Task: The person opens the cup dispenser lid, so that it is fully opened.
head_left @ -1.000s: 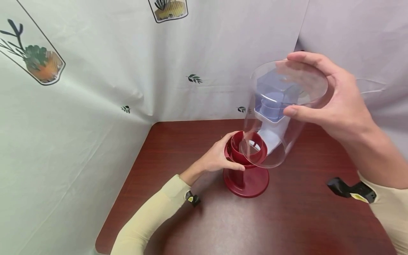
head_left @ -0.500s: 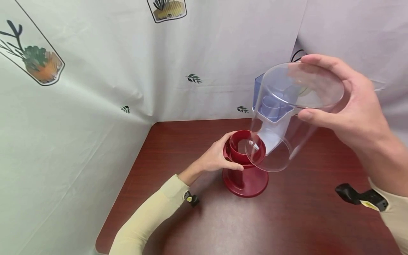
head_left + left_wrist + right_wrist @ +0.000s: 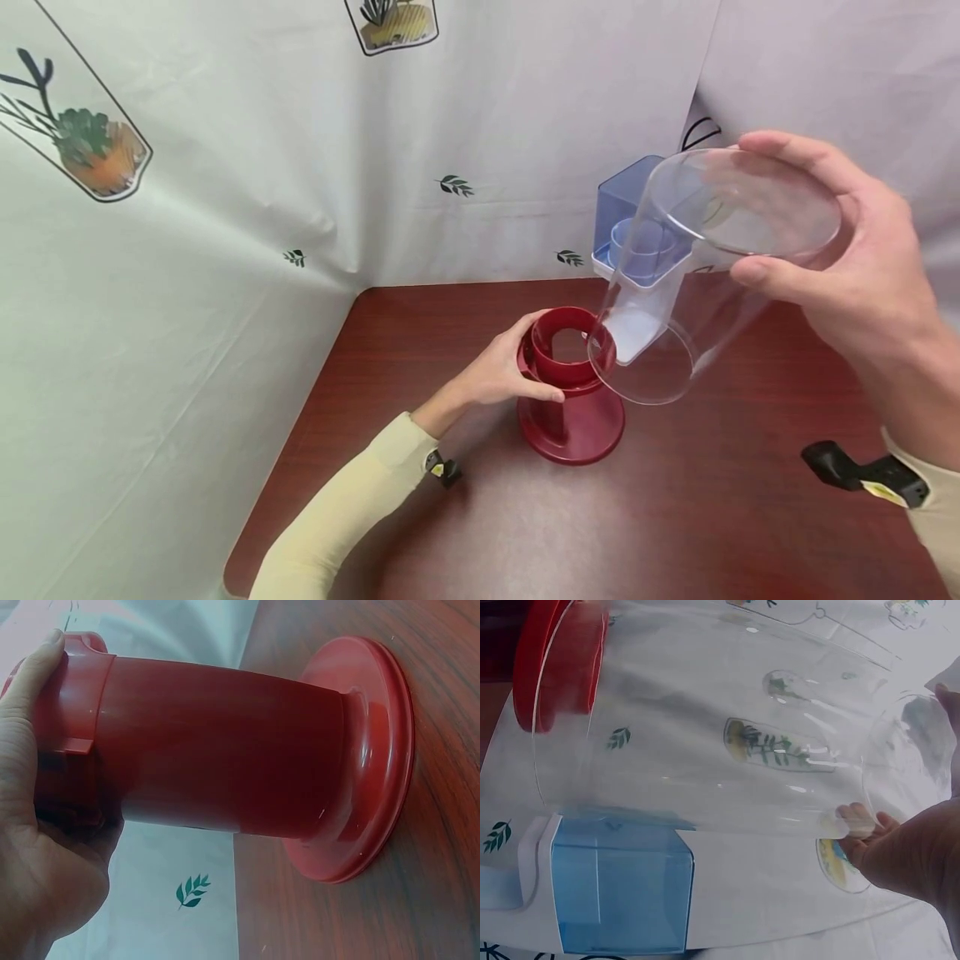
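A red stand [image 3: 577,429] with a round base and a ring-shaped top is upright on the table in the head view. My left hand [image 3: 502,367] grips the side of its upper ring, fingers and thumb round it; the left wrist view shows the stand's thick column [image 3: 225,746]. Up and to the right, my right hand [image 3: 870,242] holds a clear cylinder [image 3: 723,321] by its upper end, thumb and fingers spread round the wall. The cylinder tilts, its lower rim overlapping the red ring in view; whether they touch I cannot tell.
Behind the clear cylinder stands a translucent blue and white dispenser-like container [image 3: 637,250], partly seen through it. The brown tabletop [image 3: 487,517] reaches back to a printed white curtain [image 3: 465,117], which also runs along the left side.
My right hand has moved the clear cylinder rightward and slightly down, uncovering more of the blue container. My left hand and the red stand have shifted slightly left.
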Demonstrator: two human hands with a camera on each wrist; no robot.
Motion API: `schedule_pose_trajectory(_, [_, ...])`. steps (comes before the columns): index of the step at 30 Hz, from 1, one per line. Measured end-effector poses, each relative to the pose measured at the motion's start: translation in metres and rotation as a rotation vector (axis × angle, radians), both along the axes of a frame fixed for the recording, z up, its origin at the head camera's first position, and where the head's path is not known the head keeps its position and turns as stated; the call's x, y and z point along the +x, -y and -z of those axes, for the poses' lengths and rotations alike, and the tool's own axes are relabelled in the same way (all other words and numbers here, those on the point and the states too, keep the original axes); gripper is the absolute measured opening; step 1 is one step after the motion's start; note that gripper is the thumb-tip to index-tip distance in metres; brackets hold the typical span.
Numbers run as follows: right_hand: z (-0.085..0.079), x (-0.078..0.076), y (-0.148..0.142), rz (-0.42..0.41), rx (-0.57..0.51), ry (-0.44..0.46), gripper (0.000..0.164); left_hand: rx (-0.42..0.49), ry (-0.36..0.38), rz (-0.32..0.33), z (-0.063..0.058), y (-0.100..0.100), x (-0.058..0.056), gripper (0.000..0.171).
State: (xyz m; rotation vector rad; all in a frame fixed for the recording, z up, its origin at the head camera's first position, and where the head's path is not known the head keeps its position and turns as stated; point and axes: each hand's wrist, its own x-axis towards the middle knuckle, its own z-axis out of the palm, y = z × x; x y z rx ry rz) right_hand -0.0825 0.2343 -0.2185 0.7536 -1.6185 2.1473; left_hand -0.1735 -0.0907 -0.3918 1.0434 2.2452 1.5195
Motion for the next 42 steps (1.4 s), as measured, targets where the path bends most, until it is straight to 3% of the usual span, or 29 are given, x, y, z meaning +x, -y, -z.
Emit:
schedule_pose_trajectory(11, [0.004, 0.000, -0.009, 0.005, -0.036, 0.002, 0.083, -0.009, -0.009, -0.026, -0.001, 0.007, 0.001, 0.103])
schedule_pose_trajectory(22, [0.015, -0.005, -0.012, 0.092, 0.051, 0.043, 0.086, -0.006, -0.015, -0.050, -0.003, 0.021, 0.000, 0.101])
schedule_pose_trajectory(32, [0.034, -0.010, -0.019, 0.150, 0.117, 0.068, 0.085, -0.033, -0.029, -0.081, -0.003, 0.040, -0.001, 0.102])
schedule_pose_trajectory(42, [0.056, -0.016, -0.033, 0.226, 0.116, 0.116, 0.084, -0.044, -0.036, -0.126, -0.003, 0.066, -0.008, 0.101])
